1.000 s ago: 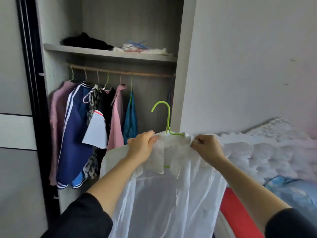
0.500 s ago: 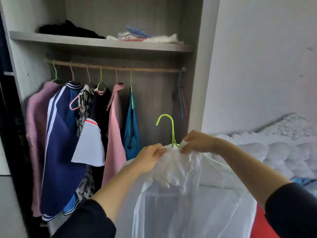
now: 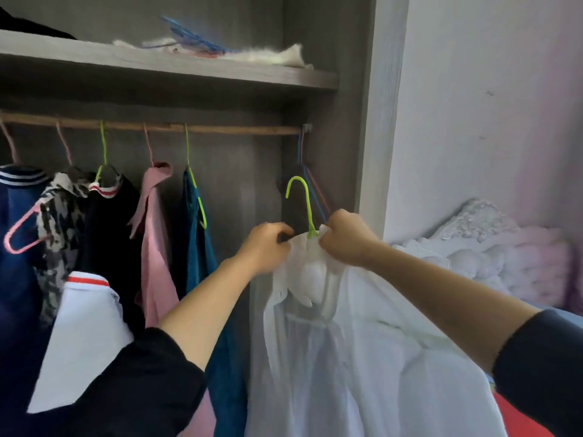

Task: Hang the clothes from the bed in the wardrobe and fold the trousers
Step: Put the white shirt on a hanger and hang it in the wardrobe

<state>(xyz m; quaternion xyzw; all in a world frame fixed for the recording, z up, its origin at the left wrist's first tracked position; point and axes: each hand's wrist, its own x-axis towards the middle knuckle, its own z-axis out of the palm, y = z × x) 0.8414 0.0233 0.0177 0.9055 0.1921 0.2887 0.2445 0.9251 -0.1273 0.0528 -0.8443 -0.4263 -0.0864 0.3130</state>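
Under wardrobe rail (image 3: 220, 129): I am holding white shirt (image 3: 362, 357) on green hanger (image 3: 304, 200).
Left grip (image 3: 265, 247): pinching collar (image 3: 310, 279).
Right grip (image 3: 347, 238): pinching collar.

I see a grey wood-grain wardrobe shelf (image 3: 94, 58) carrying a black bundle of cloth (image 3: 28, 26) at its left end. Toward its right end lies a white fluffy cloth (image 3: 277, 56) with thin blue wire hangers (image 3: 192, 37) on top. Below the shelf, a brown wooden rail (image 3: 236, 129) carries pink and green hangers with clothes (image 3: 104, 146), plus empty blue and pink hangers (image 3: 303, 152) at its right end. Far right, a bed (image 3: 536, 279) holds ruffled white bedding (image 3: 467, 257).
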